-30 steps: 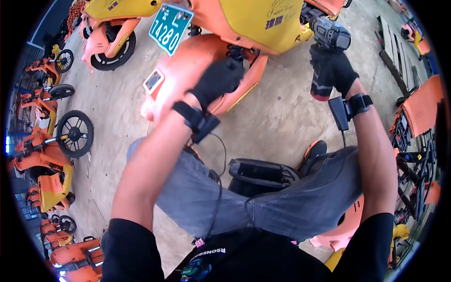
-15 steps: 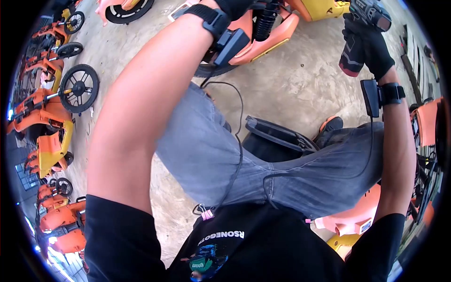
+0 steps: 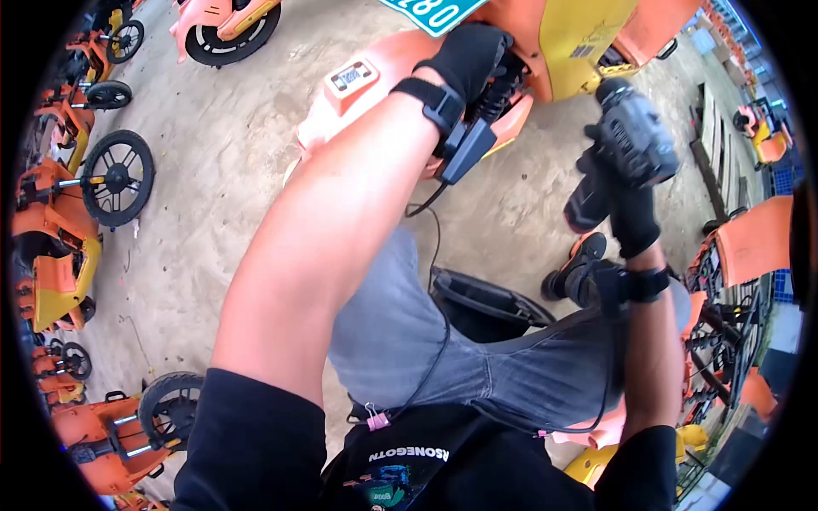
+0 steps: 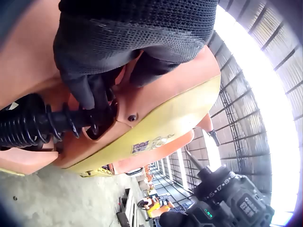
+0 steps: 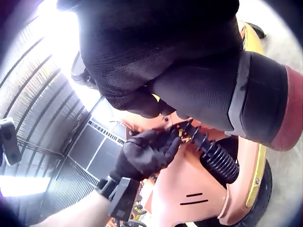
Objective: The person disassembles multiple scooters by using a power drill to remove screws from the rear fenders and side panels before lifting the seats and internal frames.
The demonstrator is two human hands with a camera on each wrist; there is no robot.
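Note:
My gloved left hand (image 3: 467, 64) is at the upper end of a black coil-spring shock absorber (image 3: 494, 102) on an orange and yellow scooter. In the left wrist view, its curled fingers (image 4: 80, 87) lie around the black top part of the shock absorber (image 4: 33, 125), beside a body panel (image 4: 180, 101) with a dark screw. My gloved right hand (image 3: 626, 200) grips a cordless drill (image 3: 635, 136) by the handle, to the right of the scooter. The drill's bit (image 4: 193, 160) points up toward the body in the left wrist view.
A green number plate (image 3: 434, 10) hangs above the left hand. An orange fender (image 3: 375, 98) with a code label lies left of it. A black padded seat-like part (image 3: 486, 307) sits between the legs. Scooters (image 3: 64, 204) line the left side, wooden slats (image 3: 720, 153) the right.
The left hand has moved up to the top of the shock absorber. The right hand has drawn the drill back from the scooter, nearer the body. The head view has swung down, then partly back.

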